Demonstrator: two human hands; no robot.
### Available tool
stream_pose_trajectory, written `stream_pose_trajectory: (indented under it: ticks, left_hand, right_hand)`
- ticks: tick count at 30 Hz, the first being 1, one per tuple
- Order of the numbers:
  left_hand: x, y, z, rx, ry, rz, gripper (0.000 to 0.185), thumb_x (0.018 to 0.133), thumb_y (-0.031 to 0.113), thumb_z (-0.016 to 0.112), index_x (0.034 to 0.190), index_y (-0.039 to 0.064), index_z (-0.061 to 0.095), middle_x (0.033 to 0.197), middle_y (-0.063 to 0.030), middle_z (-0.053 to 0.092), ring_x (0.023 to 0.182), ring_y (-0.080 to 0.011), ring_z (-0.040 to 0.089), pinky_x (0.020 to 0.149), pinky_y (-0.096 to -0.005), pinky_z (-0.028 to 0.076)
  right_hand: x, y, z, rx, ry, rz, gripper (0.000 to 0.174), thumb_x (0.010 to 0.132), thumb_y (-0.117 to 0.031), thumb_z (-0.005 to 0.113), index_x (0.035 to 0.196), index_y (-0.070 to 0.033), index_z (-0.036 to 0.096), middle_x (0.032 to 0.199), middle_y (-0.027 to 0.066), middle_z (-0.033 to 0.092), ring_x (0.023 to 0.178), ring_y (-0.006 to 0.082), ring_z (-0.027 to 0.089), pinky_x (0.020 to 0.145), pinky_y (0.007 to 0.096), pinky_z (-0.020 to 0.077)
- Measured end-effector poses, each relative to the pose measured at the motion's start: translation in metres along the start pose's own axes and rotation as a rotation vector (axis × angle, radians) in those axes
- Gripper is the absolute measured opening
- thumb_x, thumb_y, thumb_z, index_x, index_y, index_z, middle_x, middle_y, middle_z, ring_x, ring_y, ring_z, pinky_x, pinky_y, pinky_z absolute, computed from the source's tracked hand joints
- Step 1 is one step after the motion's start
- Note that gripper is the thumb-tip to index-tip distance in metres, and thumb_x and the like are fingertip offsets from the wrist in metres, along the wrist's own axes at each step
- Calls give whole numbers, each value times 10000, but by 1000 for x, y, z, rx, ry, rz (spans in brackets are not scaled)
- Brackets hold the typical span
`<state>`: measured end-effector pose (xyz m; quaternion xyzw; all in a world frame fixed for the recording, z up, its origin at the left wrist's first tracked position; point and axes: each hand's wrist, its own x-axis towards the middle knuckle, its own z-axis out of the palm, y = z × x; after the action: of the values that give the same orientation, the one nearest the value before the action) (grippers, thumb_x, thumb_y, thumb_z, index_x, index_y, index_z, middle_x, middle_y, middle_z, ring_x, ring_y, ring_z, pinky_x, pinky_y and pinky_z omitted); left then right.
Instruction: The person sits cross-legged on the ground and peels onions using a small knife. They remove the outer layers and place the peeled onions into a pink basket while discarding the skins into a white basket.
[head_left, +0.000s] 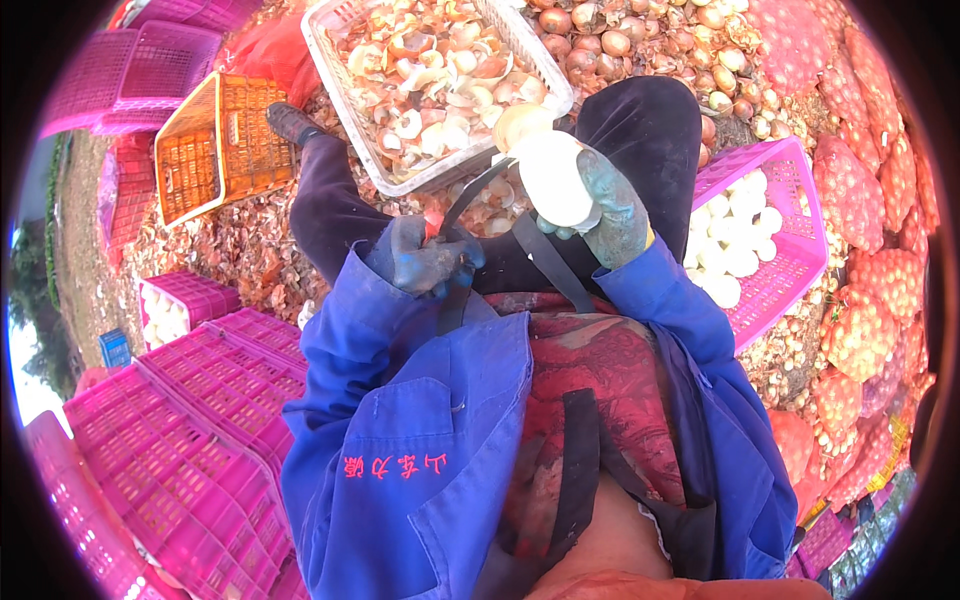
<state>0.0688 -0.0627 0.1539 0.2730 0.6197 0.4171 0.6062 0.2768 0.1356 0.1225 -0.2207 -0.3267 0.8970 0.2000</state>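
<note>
My left hand (433, 257), in a soiled blue glove, grips the handle of a knife. The dark blade of the knife (474, 196) slants up to the right, its tip at the edge of a large peeled white onion (559, 180). A similar glove covers my right hand (616, 206), which holds this onion from the right side. A pale brown piece of onion skin (521, 126) is at the onion's upper left; whether it is still attached I cannot tell. Beyond both hands lies a white plastic crate (401, 182), full of onion skins and trimmings (442, 82).
On the right stands a pink crate (784, 300) of peeled onions (724, 240), with filled red mesh sacks (847, 187) behind it. Unpeeled onions (600, 45) lie at the top. An orange crate (255, 127) and stacked pink crates (202, 427) are leftward. Skins (255, 255) litter the ground.
</note>
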Motion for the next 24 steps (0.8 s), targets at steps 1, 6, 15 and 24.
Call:
stream_pose_trajectory:
  ticks: [1, 6, 15, 24]
  left_hand:
    - [0, -6, -1, -16, 2, 28, 169, 968, 121, 636, 1001, 12, 761, 783, -94, 738, 652, -169, 712, 512, -276, 530]
    - [2, -13, 13, 849, 451, 435, 149, 882, 108, 653, 974, 55, 757, 772, -157, 707, 696, -283, 729, 616, -388, 556]
    - [0, -12, -10, 847, 313, 373, 143, 874, 95, 660, 963, 58, 766, 790, -127, 736, 688, -253, 717, 634, -366, 562]
    - [35, 6, 2, 161, 325, -48, 151, 948, 103, 668, 993, 3, 772, 820, -86, 756, 715, -137, 705, 593, -297, 552]
  right_hand:
    - [1, 1, -1, 28, -36, 5, 650, 1003, -423, 674, 1460, 10, 515, 1135, 145, 732, 816, 239, 760, 559, 284, 584]
    - [0, -3, 1, -69, 52, -7, 621, 972, -347, 741, 1436, 19, 552, 1177, 134, 725, 918, 199, 750, 690, 286, 611]
    - [-9, -13, 27, -737, -5, -156, 632, 885, -281, 850, 1397, 9, 619, 1271, 104, 710, 1148, 169, 675, 991, 329, 551]
    - [3, -25, 31, -1012, -181, -121, 981, 743, -334, 917, 1566, -62, 457, 1337, 123, 679, 1210, 207, 664, 1027, 360, 537]
